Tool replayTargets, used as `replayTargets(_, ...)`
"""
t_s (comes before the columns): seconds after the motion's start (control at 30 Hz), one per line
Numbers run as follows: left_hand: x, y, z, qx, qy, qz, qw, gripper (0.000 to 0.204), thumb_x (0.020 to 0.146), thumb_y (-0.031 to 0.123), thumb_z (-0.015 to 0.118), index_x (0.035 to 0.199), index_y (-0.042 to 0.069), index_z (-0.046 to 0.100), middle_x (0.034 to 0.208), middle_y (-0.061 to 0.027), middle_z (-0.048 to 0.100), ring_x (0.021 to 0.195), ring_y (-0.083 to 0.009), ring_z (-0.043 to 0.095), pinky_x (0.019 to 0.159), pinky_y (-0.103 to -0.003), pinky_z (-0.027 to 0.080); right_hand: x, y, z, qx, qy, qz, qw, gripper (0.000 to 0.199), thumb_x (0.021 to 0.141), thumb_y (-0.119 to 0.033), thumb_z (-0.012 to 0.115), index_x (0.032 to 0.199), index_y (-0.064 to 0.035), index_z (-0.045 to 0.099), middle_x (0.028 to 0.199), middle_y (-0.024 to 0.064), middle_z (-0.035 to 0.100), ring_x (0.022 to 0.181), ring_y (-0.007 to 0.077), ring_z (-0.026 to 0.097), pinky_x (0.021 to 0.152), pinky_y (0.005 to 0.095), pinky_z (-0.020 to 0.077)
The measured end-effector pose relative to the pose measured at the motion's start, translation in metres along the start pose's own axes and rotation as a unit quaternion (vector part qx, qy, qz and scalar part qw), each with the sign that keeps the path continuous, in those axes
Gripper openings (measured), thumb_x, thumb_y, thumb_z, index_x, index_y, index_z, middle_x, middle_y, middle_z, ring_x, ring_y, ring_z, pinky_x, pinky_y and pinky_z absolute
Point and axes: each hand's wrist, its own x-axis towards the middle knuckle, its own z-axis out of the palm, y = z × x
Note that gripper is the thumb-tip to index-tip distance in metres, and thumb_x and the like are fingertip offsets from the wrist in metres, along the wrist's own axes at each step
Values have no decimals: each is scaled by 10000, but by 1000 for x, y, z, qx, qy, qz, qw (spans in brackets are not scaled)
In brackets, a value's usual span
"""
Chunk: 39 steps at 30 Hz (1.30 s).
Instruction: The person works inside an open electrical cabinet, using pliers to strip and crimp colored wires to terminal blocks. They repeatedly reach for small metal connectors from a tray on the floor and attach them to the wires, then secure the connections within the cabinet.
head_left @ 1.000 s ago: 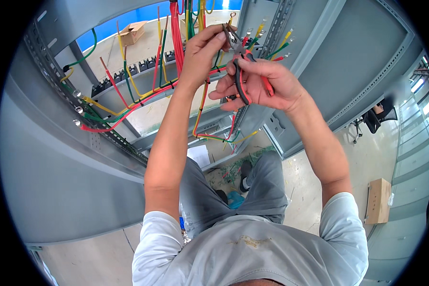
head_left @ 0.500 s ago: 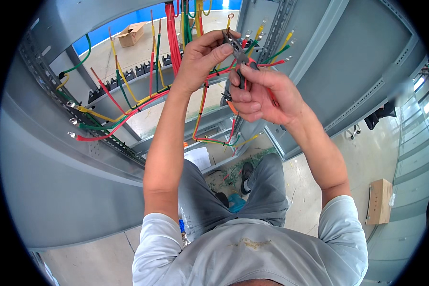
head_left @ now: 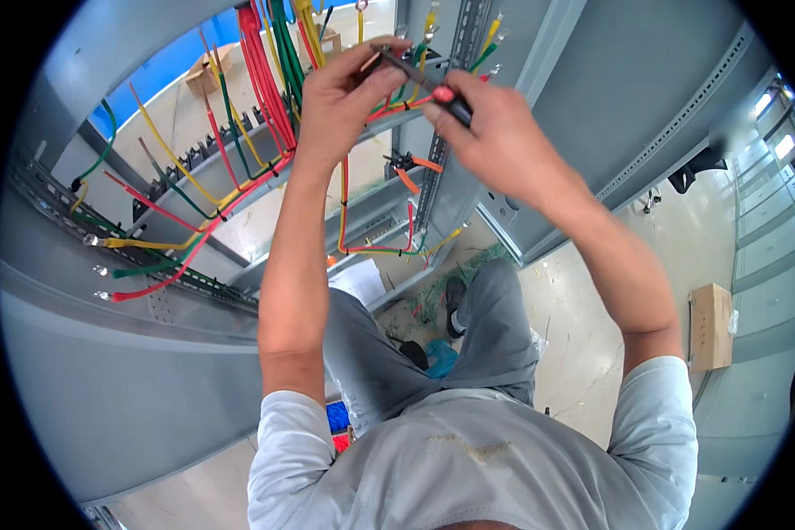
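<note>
My right hand (head_left: 499, 132) grips a pair of pliers (head_left: 449, 97) with red-and-black handles, their dark jaws pointing up and left. The jaws reach to the fingertips of my left hand (head_left: 349, 97), which is closed in a pinch. What the left fingers hold is hidden behind them and the jaws. Left of that hand a thick bundle of red wires (head_left: 261, 84) runs down, beside green wires (head_left: 284, 53). Several yellow, green and red wires with metal lugs stand up beyond my right hand, among them a yellow wire (head_left: 490, 34).
A grey metal cabinet frame (head_left: 539, 53) surrounds the work. Lugged wires, including a yellow one (head_left: 146, 243), stick out at the left. An orange-handled tool (head_left: 426, 164) hangs on the frame below my hands. Cardboard boxes (head_left: 710, 327) and wire scraps lie on the floor.
The view has shifted, with the cabinet wiring now lower and further left. My right hand has turned its back upward, and the pliers have swung from steep to a flatter slant.
</note>
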Motion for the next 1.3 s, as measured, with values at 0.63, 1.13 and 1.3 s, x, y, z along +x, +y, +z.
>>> replayTargets(0.63, -4, 2, 2, -45, 20, 9, 999, 299, 1062, 123, 554, 1314, 18, 677, 895, -6, 615, 838, -92, 559, 778, -244, 473, -9, -14, 8, -42, -28, 12, 999, 231, 994, -201, 609, 1047, 22, 582, 874, 261, 677, 874, 475, 657, 773, 549, 511)
replayTargets(1.13, -4, 0, 4, -63, 36, 19, 997, 274, 1060, 103, 554, 1280, 2, 682, 904, -4, 619, 818, -91, 553, 759, -243, 467, -8, -17, 9, -4, -35, 28, 999, 234, 993, -180, 603, 1083, 36, 591, 902, 274, 673, 895, 488, 648, 786, 557, 500)
replayTargets(1.3, -4, 2, 5, -69, 41, 14, 997, 273, 1061, 120, 565, 1279, 4, 683, 906, -1, 621, 813, -90, 553, 755, -243, 468, -8, -15, 11, -8, -20, 15, 1000, 234, 992, -174, 601, 1088, 40, 591, 935, 281, 673, 918, 489, 645, 794, 556, 502)
